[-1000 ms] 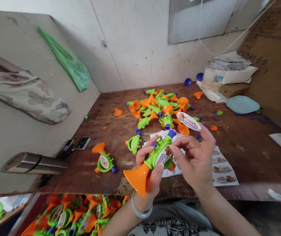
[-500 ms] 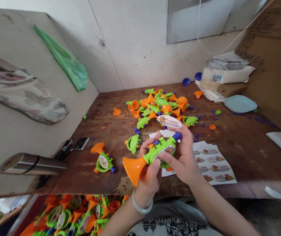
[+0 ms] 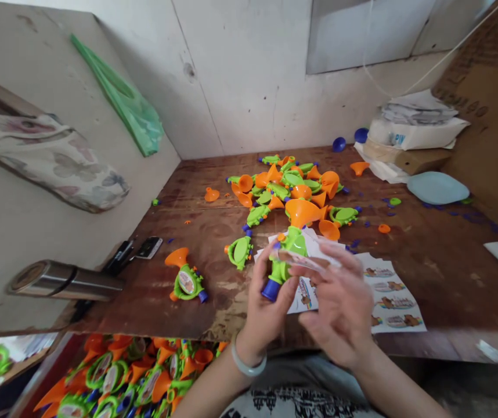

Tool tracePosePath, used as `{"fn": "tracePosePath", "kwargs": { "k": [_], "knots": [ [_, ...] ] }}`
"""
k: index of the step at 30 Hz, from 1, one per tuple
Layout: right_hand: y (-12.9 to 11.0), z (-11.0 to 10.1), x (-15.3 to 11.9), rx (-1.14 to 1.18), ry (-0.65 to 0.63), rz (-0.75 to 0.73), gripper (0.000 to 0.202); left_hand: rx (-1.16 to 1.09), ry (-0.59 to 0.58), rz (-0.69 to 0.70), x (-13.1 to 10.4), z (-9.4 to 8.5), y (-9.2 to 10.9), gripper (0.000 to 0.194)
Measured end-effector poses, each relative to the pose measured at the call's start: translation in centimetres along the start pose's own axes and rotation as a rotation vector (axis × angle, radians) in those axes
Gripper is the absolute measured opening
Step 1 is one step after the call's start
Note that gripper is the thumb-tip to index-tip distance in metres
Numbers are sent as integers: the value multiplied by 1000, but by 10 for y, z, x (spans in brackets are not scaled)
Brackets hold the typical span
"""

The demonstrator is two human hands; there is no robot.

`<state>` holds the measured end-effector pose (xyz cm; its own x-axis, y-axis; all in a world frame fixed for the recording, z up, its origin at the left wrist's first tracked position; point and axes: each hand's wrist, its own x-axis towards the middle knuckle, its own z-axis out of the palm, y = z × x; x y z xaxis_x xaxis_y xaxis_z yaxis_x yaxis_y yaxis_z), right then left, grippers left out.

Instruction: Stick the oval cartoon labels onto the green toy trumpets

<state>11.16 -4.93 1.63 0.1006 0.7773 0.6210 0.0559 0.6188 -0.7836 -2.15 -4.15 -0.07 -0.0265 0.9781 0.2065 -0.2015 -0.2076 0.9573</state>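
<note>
Currently, the left hand [image 3: 266,310] retains a toy trumpet [image 3: 295,239] above the front of the tabletop [image 3: 218,232]. The left fingers are closed around the green body near its blue end piece [image 3: 270,290]; the thumb lies on the opposite side. The orange bell [image 3: 303,212] points away from the person, toward the wall, and the blue end points toward the person. A pale bracelet [image 3: 249,366] encircles the left wrist.

The right hand [image 3: 347,302] is positioned beside the trumpet, with its thumb apart from the other fingers. An oval sticker [image 3: 300,259] is located at the right fingers, crossing in front of the green body. Motion blur obscures the fingertips; whether they grip the sticker or it adheres to them cannot be told, nor whether it touches the trumpet.

Beneath the hands lies a partly covered sticker sheet [image 3: 305,293]; a second printed sheet [image 3: 399,299] lies to its right. A labelled trumpet [image 3: 186,281] rests on the left, and an unlabelled green unit [image 3: 240,251] lies between it and the hands. Farther back, a pile of trumpets [image 3: 292,179] occupies the centre.
</note>
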Motion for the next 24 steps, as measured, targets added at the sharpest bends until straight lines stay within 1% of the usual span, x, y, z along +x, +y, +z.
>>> {"fn": "tracePosePath", "kwargs": {
  "k": [2,3,5,7,9,15,20,24],
  "knots": [
    [-1,-4,9,85,119,58,29,-173,30,-95,0,1,0,66],
    [0,-6,15,127,157,88,20,-241,29,-130,0,1,0,68],
    [2,-10,24,164,209,198,12,-309,-4,-170,0,2,1,64],
    [4,-11,27,153,212,277,13,-313,-47,-175,-1,2,2,60],
    [3,-10,27,107,199,287,13,-293,-65,-160,-2,1,4,61],
    [-8,-7,23,-20,173,258,12,-291,-81,-122,-1,2,10,61],
    [-8,-9,23,-58,139,244,9,-310,-76,-116,0,4,12,59],
    [-8,-9,23,-86,139,215,10,-295,-59,-128,-1,4,11,57]
  ]
}}
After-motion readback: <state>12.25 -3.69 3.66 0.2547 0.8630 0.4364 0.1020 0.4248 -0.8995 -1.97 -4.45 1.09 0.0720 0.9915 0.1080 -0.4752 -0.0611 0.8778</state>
